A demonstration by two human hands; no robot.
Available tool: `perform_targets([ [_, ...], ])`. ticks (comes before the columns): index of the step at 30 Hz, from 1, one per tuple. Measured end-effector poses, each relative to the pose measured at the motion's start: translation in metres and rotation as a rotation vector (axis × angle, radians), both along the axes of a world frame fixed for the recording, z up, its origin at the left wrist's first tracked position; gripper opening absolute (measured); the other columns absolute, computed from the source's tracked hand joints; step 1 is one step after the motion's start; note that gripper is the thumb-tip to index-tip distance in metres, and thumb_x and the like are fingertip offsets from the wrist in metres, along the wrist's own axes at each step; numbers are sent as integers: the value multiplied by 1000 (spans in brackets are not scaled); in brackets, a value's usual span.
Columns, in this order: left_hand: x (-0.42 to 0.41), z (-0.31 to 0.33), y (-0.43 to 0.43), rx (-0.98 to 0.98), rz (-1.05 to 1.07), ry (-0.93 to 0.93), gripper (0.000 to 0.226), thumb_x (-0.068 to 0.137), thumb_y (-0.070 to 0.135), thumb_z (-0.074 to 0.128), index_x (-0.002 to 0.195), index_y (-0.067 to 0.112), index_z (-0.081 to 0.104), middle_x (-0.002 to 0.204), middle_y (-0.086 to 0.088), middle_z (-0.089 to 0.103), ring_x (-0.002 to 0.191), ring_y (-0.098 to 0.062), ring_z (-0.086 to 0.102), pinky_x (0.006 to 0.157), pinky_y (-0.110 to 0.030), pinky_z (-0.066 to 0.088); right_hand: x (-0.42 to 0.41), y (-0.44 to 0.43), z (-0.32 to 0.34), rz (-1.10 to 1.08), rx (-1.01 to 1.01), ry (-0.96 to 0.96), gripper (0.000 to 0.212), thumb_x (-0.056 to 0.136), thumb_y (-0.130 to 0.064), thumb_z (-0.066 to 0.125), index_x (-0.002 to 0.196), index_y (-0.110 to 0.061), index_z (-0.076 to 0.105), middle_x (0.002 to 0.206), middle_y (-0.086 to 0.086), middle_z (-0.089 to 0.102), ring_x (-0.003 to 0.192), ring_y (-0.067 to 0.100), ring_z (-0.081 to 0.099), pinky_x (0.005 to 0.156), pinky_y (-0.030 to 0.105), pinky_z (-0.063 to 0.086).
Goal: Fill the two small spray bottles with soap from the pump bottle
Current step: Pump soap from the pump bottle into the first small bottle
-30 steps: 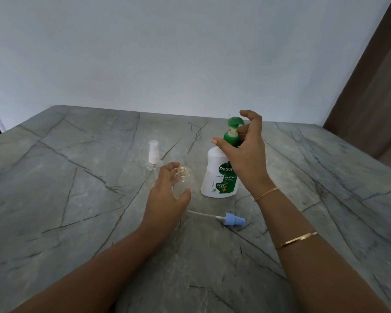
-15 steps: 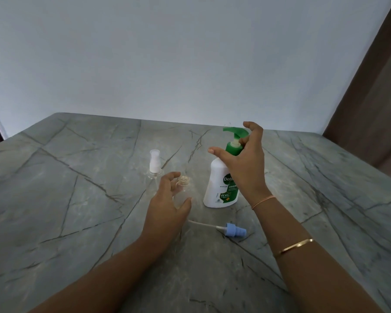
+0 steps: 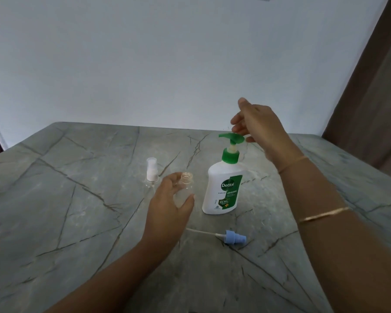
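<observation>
1. Working room: the table (image 3: 66, 199) runs back to the wall (image 3: 145, 64), and its far edge lies a little behind the pump bottle (image 3: 224, 193). Bare tabletop lies left of the capped spray bottle (image 3: 151, 171) and in front of your forearms.
2. Your left hand (image 3: 167, 206) wraps the uncapped spray bottle (image 3: 186, 179), which stands upright just left of the pump bottle – the same grip as before.
3. The blue spray head (image 3: 235, 237) lies on its side in front of the pump bottle, with its tube pointing left.
4. Change: your right hand (image 3: 257, 125) gripped the pump's collar half a second ago. It is now raised behind the pump head (image 3: 231, 137) with fingers loose and spread, holding nothing.
5. Limits: you cannot tell whether the right fingertips touch the pump head. The left hand's fingers hide the lower part of the uncapped bottle – its fill level is unreadable. The capped bottle's clear body is faint.
</observation>
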State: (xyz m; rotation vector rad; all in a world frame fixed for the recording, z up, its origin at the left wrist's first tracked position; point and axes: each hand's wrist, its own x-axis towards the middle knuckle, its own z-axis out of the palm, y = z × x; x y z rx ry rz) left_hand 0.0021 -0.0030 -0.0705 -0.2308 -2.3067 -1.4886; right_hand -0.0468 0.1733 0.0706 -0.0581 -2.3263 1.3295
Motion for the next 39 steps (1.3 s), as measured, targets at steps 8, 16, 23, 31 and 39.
perform_targets([
  [8,-16,38,9,-1,-114,57,41,82,24,67,121,29,54,117,15,58,94,10,54,70,-1,41,-37,-12,14,81,226,-447,55,96,-42,25,79,-8,65,76,8,67,69,19,56,62,28,42],
  [16,-31,57,14,70,-230,8,46,82,24,67,126,33,54,121,5,51,91,4,55,77,-10,47,-43,-13,0,163,229,-568,43,92,-38,35,77,-10,64,65,2,69,66,16,58,55,25,39],
  [23,-38,68,15,49,-283,9,48,81,26,68,124,39,53,122,4,55,100,-2,56,87,-23,49,-46,-15,1,165,288,-534,27,86,-33,45,76,-13,59,57,-2,66,70,19,61,61,26,45],
  [31,-44,77,12,109,-281,-40,50,74,20,74,121,28,55,102,19,57,93,3,57,78,-13,48,-45,-19,1,165,329,-533,20,85,-28,43,76,-13,54,67,2,65,86,27,65,68,30,45],
  [39,-45,74,1,41,-281,-47,42,72,12,76,95,37,53,99,24,54,91,6,54,72,-7,44,-41,-21,-6,142,377,-529,21,86,-21,42,70,-12,51,60,0,62,63,19,52,54,24,37],
])
